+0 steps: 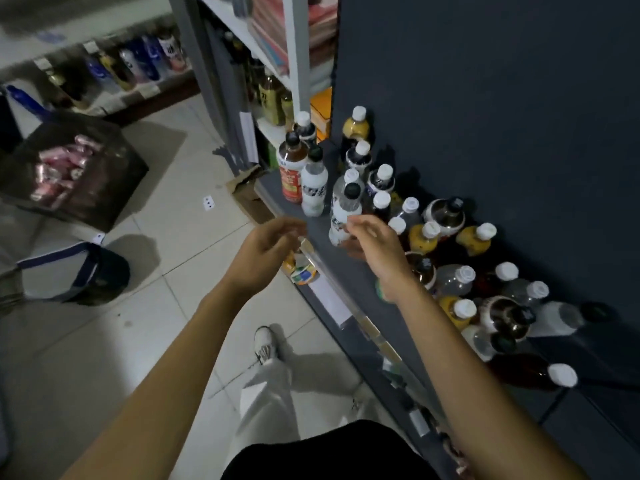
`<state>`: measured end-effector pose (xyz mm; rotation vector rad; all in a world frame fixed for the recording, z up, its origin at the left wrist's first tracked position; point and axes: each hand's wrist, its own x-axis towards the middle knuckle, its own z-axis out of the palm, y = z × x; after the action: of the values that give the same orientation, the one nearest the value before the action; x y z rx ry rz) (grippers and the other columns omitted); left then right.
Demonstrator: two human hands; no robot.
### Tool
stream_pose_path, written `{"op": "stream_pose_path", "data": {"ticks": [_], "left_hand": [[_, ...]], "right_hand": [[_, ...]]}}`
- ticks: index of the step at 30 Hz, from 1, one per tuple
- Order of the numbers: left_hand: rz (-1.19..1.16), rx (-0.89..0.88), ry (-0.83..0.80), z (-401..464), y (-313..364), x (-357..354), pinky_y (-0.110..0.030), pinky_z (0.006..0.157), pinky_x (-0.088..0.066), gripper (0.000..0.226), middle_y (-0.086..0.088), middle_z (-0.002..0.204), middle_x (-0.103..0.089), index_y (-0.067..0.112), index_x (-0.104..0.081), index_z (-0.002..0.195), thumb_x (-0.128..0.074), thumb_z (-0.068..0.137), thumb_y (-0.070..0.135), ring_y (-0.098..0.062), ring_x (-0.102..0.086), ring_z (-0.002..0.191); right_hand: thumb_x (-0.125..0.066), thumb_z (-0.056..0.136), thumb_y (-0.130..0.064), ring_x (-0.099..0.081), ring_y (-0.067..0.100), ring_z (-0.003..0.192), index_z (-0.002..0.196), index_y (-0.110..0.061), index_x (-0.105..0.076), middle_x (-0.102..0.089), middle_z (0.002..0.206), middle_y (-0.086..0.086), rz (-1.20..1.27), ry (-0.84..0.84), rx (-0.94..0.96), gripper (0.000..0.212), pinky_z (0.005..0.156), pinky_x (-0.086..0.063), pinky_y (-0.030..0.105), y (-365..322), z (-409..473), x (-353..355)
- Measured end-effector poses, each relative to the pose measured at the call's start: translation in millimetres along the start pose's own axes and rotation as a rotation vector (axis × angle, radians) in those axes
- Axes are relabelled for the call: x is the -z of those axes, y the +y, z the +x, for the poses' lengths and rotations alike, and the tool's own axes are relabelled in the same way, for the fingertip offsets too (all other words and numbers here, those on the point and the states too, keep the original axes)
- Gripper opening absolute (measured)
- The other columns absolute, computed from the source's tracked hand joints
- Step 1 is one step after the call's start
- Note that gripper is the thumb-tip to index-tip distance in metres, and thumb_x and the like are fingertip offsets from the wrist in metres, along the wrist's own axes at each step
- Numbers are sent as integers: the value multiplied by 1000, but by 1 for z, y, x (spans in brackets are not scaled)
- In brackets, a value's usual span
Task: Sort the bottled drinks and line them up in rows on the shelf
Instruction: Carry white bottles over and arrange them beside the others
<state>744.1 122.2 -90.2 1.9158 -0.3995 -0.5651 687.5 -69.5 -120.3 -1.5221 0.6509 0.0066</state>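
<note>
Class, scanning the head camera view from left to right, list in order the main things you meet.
Dark crate of pink cans → left hand → red-labelled tea bottle → right hand → yellow juice bottle → fallen white bottle.

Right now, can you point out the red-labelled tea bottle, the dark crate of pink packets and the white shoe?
Red-labelled tea bottle (291, 174): head view, on its red label.
Dark crate (119, 188): head view, on its side wall.
White shoe (265, 344): head view, on its upper.
</note>
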Motion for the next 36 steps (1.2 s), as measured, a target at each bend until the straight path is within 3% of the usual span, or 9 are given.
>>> {"op": "stream_pose_path", "data": {"ticks": [4, 7, 12, 15, 19, 23, 25, 27, 36], "left_hand": [[-63, -52, -59, 61, -6, 38, -35, 76, -53, 29, -2, 111, -65, 34, -60, 103, -41, 83, 26, -19, -62, 96], [-65, -75, -124, 100, -7, 59, -25, 76, -50, 27, -8, 114, -63, 30, -60, 108, -45, 88, 21, -18, -62, 91], [-11, 14, -256, 145, -27, 68, -28, 70, -52, 37, -12, 120, -57, 18, -47, 130, -54, 94, 23, -15, -61, 77], [-4, 5, -310, 177, -33, 70, -33, 78, -55, 47, -8, 128, -54, 17, -41, 137, -57, 93, 11, -22, -63, 94], [185, -67, -285, 224, -37, 57, -17, 68, -48, 51, 8, 115, -56, 32, -43, 132, -61, 91, 10, -15, -62, 88], [381, -163, -385, 239, -50, 30, -38, 92, -48, 59, -2, 126, -49, 23, -42, 139, -63, 84, 35, -23, -56, 110], [446, -283, -436, 246, -58, 19, -43, 85, -50, 49, 1, 115, -46, 28, -56, 125, -62, 80, 45, -18, -52, 105], [558, -393, -473, 249, -60, 14, -31, 76, -46, 36, 8, 104, -42, 29, -64, 110, -68, 78, 46, -4, -46, 95], [383, -439, -690, 268, -55, 24, -15, 69, -41, 37, 11, 100, -56, 21, -71, 100, -70, 75, 48, -7, -56, 86]], "right_hand": [[-64, 89, -23, -61, 22, 105, 115, -25, -53, -56, 113, -6, -230, 168, 65, 29, 93, -52, 46, -6, 38, -21], [-68, 85, -24, -57, 21, 108, 122, -20, -52, -54, 117, -1, -326, 310, 77, 40, 94, -49, 39, -11, 63, -38], [-69, 84, -24, -59, 17, 100, 117, -18, -56, -61, 106, -4, -145, 583, 37, 35, 84, -45, 30, -2, 84, -65], [-69, 84, -20, -58, 20, 100, 110, -13, -59, -63, 105, 2, -135, 682, 37, 28, 85, -46, 32, 12, 101, -76], [-69, 84, -18, -57, 19, 99, 105, -13, -61, -60, 107, 3, -189, 741, 28, 23, 80, -40, 23, 29, 118, -78], [-67, 87, -28, -57, 13, 97, 108, -28, -57, -56, 111, -6, -159, 728, 87, 24, 75, -40, 13, 35, 117, -77], [-68, 88, -27, -56, 10, 101, 112, -33, -53, -54, 114, -9, -148, 727, 95, 29, 76, -39, 5, 36, 118, -77], [-67, 89, -24, -54, 7, 105, 117, -31, -53, -53, 118, -9, -175, 705, 35, 33, 78, -39, 7, 36, 120, -78], [-72, 85, -29, -54, 3, 72, 98, -28, -60, -60, 84, -11, -170, 862, -5, 18, 62, -41, 13, 26, 119, -88]]}}
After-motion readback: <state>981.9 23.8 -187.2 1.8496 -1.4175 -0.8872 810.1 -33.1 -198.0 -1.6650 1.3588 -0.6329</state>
